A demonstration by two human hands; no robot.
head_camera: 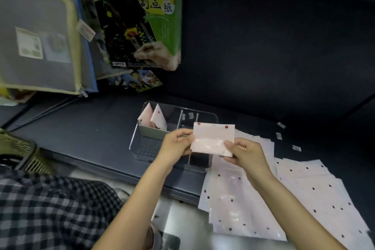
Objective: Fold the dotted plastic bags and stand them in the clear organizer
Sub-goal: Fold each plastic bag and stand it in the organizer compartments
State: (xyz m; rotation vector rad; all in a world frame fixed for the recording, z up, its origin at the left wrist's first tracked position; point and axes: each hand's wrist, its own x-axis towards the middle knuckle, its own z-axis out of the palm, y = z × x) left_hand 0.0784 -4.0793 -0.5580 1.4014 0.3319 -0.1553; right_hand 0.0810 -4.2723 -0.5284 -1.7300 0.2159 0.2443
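I hold a folded pale pink dotted bag (213,138) in the air over the clear organizer (142,146). My left hand (176,144) pinches the bag's left edge. My right hand (245,153) pinches its lower right corner with thumb on top. Two folded dotted bags (156,118) stand as triangles in the organizer's far left compartment. A spread pile of flat dotted bags (284,195) lies on the dark shelf to the right, partly under my right forearm.
Green craft-paper packs (142,16) and zip folders (40,32) hang at the upper left. A woven basket (22,154) sits at the left edge. Small price tags (280,135) dot the dark shelf behind the pile. My checked clothing fills the lower left.
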